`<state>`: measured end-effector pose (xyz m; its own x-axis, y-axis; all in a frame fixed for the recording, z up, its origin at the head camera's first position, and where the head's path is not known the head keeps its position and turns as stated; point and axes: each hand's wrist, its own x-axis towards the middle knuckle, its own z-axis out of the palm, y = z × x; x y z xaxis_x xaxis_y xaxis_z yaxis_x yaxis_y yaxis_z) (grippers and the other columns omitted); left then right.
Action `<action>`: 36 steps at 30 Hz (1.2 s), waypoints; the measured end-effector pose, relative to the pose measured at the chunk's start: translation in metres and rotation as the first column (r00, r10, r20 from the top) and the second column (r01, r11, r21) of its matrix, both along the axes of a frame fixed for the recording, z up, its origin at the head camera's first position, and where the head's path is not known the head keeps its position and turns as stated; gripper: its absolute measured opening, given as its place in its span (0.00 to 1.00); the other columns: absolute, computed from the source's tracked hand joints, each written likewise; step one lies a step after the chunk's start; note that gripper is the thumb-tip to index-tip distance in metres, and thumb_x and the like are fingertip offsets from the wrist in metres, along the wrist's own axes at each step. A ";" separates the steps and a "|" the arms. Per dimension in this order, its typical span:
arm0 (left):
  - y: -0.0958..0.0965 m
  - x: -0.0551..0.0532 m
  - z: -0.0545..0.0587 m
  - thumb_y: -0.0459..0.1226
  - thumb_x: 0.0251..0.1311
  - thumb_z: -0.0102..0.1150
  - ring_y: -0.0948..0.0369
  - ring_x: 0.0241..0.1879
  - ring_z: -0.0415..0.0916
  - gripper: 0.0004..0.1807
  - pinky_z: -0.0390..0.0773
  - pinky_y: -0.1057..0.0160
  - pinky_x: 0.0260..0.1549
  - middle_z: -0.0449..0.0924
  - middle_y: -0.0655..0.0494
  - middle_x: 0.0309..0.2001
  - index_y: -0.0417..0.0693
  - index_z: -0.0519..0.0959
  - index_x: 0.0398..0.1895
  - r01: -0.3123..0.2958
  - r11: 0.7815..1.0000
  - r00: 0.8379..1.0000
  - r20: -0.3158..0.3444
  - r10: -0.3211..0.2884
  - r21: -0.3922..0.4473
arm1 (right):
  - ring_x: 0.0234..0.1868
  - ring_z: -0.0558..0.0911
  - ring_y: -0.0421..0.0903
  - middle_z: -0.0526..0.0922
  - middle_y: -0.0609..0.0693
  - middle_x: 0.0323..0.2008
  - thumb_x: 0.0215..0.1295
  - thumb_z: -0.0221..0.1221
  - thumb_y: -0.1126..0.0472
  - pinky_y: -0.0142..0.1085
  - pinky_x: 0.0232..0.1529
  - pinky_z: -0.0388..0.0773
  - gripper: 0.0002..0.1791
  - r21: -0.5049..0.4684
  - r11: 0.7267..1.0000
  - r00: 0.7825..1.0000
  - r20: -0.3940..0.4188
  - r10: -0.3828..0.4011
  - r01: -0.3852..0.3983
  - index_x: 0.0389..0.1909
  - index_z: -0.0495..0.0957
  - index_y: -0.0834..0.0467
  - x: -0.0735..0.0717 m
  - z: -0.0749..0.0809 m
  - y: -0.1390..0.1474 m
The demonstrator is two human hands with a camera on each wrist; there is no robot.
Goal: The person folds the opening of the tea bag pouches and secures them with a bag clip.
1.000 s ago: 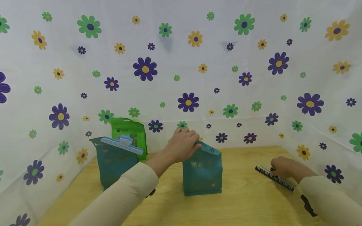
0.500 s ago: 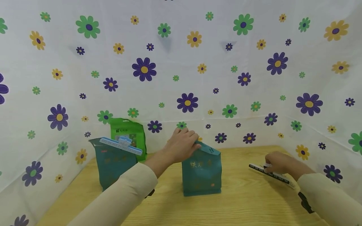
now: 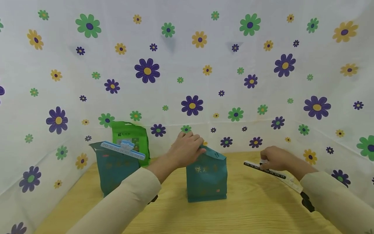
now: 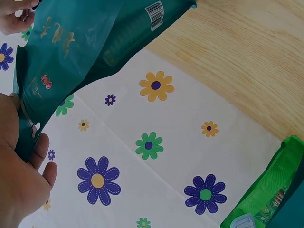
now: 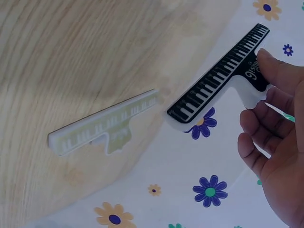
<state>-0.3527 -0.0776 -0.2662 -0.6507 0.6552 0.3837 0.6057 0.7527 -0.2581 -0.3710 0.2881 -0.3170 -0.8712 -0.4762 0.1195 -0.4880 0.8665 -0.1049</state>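
Note:
In the head view my left hand pinches the folded top of an upright teal tea bag in the middle of the table. From the left wrist, the thumb lies on one side of the teal tea bag's top edge, fingers on the other. My right hand holds a black bag clip printed with piano keys, pinching its grip tab between thumb and fingers. That clip is above the table, to the right of the bag. A pale bag clip of the same shape lies on the wood below it.
At the left stands another teal bag, a light blue clip across its top. Behind it is a bright green bag. White flower-printed sheeting surrounds the wooden table at the back and sides.
My right hand has moved left and upward with the black clip, away from the pale clip, which now shows more fully. The left hand keeps its hold on the bag's top.

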 end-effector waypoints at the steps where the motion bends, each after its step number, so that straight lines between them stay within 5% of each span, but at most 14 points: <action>1: 0.000 0.000 0.000 0.51 0.74 0.50 0.55 0.48 0.73 0.18 0.69 0.52 0.55 0.82 0.56 0.49 0.50 0.78 0.53 0.002 1.000 1.000 0.001 -0.002 0.001 | 0.25 0.68 0.41 0.75 0.44 0.24 0.59 0.69 0.52 0.36 0.27 0.66 0.13 0.004 1.000 1.000 -0.006 0.001 -0.001 0.26 0.76 0.55 0.000 0.002 -0.002; 21: 0.000 -0.002 -0.006 0.50 0.74 0.50 0.55 0.46 0.73 0.17 0.69 0.52 0.53 0.82 0.56 0.48 0.49 0.78 0.51 0.014 1.000 1.000 -0.001 -0.014 -0.001 | 0.27 0.68 0.39 0.72 0.43 0.26 0.63 0.66 0.51 0.35 0.30 0.68 0.14 0.007 0.997 0.981 -0.178 0.076 -0.076 0.29 0.73 0.54 0.007 0.027 -0.021; 36: -0.001 -0.003 -0.002 0.50 0.73 0.51 0.56 0.45 0.72 0.16 0.69 0.53 0.52 0.82 0.57 0.45 0.50 0.78 0.49 0.014 1.000 1.000 -0.015 -0.014 0.004 | 0.30 0.73 0.40 0.75 0.42 0.28 0.63 0.67 0.56 0.39 0.33 0.74 0.10 -0.034 0.979 0.941 -0.286 0.181 -0.199 0.29 0.76 0.53 0.016 0.047 -0.053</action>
<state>-0.3556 -0.0783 -0.2686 -0.6356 0.6628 0.3957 0.6126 0.7450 -0.2640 -0.3551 0.2348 -0.2699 -0.6925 -0.6134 0.3797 -0.6601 0.7511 0.0096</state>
